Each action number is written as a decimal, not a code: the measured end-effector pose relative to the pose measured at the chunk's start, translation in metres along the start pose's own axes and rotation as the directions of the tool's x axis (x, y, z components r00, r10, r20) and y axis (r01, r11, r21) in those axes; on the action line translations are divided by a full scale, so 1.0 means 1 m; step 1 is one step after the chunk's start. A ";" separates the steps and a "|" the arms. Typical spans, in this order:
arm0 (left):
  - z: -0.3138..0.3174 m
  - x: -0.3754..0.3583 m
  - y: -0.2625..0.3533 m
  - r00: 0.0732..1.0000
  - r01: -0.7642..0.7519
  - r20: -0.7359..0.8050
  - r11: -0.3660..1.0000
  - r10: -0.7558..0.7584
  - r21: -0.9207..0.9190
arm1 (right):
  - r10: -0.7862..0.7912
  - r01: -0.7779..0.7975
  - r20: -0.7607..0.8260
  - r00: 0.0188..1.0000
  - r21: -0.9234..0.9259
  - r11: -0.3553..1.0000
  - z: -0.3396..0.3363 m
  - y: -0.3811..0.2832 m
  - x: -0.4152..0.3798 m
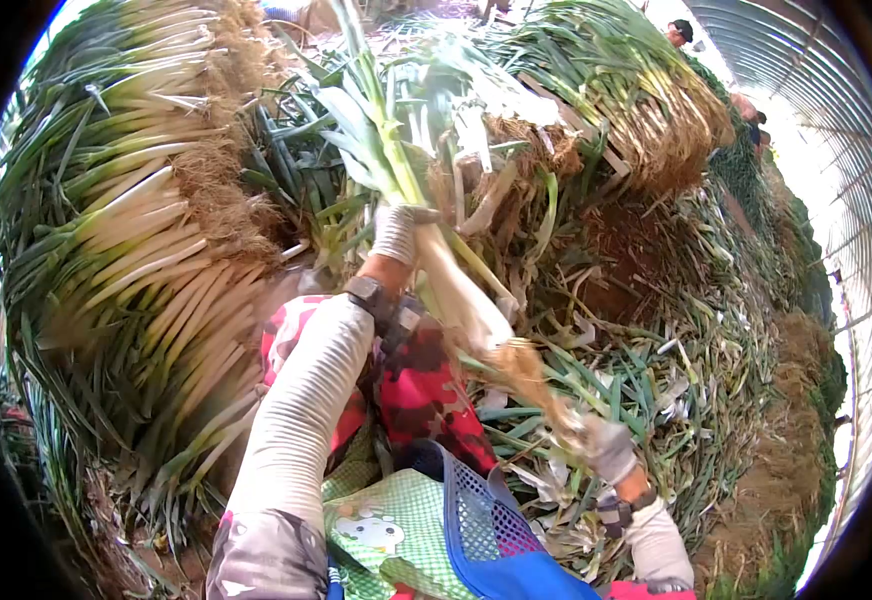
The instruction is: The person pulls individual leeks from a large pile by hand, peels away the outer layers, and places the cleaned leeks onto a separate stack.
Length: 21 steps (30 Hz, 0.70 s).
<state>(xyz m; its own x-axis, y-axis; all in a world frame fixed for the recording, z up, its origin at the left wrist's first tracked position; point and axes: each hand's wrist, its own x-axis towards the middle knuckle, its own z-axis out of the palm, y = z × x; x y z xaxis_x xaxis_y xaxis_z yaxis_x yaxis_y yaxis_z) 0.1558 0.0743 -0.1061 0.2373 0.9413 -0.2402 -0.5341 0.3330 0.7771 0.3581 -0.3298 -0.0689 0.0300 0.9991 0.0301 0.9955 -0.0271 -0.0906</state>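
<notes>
- Head view: the person's left hand, gloved, is closed around the stalk of a thick leek (perhaps more than one; I can't tell from where I stand).
- That leek is held aslant above the person's lap, its green top pointing up and away, its white end slanting down to the right.
- Brown roots trail from the white end toward the right hand, also gloved, which is at their tip; its fingers are blurred, so I cannot tell how far they are closed or whether they grip.
- On the left lies a big pile of leeks, white ends and roots turned inward.
- Farther back, to the right, another stack of leeks shows its roots facing us.
- Loose leaves litter the ground beyond the right hand.
- Red patterned trousers and a green checked apron cover the person.
- Another person is at the back, near a ribbed, curved wall.
</notes>
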 end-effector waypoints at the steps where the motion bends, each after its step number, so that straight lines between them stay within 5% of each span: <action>1: 0.004 -0.022 0.024 0.997 -0.029 -0.080 0.993 0.021 -0.110 | 0.168 -0.147 0.213 0.963 -0.109 0.983 0.012 0.030 -0.032; 2: -0.003 -0.010 0.025 0.997 -0.043 -0.068 0.996 0.037 -0.083 | 0.350 -0.270 0.398 0.848 -0.243 0.932 0.019 0.060 -0.068; 4: -0.007 -0.002 0.026 0.996 -0.070 -0.060 0.997 0.068 -0.038 | 0.672 -0.527 0.527 0.520 -0.421 0.738 0.017 0.097 -0.118; 5: -0.001 -0.006 0.023 0.996 -0.081 -0.047 0.997 0.081 -0.017 | 0.837 -0.767 0.505 0.209 -0.446 0.461 0.008 0.097 -0.122; 7: 0.004 -0.014 0.016 0.996 -0.027 0.077 0.995 0.034 -0.094 | 0.701 -0.621 0.289 0.652 -0.327 0.712 0.027 0.108 -0.102; 8: 0.008 -0.018 0.013 0.993 -0.044 0.103 0.993 0.055 -0.105 | 0.492 -0.432 0.202 0.847 -0.278 0.858 0.050 0.130 -0.081; 9: 0.010 -0.020 0.011 0.989 -0.067 0.120 0.991 0.081 -0.117 | 0.545 -0.563 0.386 0.744 -0.077 0.823 0.031 0.105 -0.009; 11: 0.002 -0.009 0.000 0.959 0.068 0.282 0.966 0.005 -0.249 | 0.260 -0.294 0.169 0.951 0.227 0.928 0.019 0.070 0.092; 12: -0.001 -0.018 0.012 0.932 0.121 0.362 0.950 -0.009 -0.288 | 0.142 -0.149 0.046 0.989 0.272 0.951 0.017 0.056 0.140; 13: 0.008 -0.038 0.035 0.907 0.175 0.411 0.969 -0.088 -0.177 | 0.208 -0.234 0.108 0.972 0.422 0.876 -0.015 0.016 0.186; 14: 0.012 -0.049 0.049 0.858 0.255 0.503 0.937 -0.105 -0.240 | 0.022 0.021 -0.108 0.994 0.380 0.925 -0.012 0.012 0.224; 16: -0.001 -0.035 0.039 0.748 0.380 0.661 0.853 -0.057 -0.357 | -0.038 0.107 -0.129 0.991 0.580 0.808 -0.024 -0.015 0.294; 17: 0.001 -0.043 0.051 0.803 0.316 0.590 0.895 -0.077 -0.314 | -0.007 0.054 -0.078 0.997 0.621 0.782 -0.033 -0.034 0.321; 18: 0.000 -0.044 0.050 0.757 0.364 0.651 0.862 -0.053 -0.353 | 0.024 0.000 -0.027 0.999 0.657 0.754 -0.043 -0.054 0.348; 21: -0.004 -0.040 0.050 0.622 0.486 0.783 0.785 -0.004 -0.383 | -0.181 0.123 -0.056 0.982 0.915 0.385 0.003 -0.072 0.413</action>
<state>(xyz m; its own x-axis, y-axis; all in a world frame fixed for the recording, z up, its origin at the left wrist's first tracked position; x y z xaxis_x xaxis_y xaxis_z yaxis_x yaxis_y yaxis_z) 0.1159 0.0541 -0.0600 0.7850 0.5403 0.3033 -0.6146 0.7409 0.2709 0.2986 0.0846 -0.0529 -0.1461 0.9840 0.1019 0.3052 0.1428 -0.9415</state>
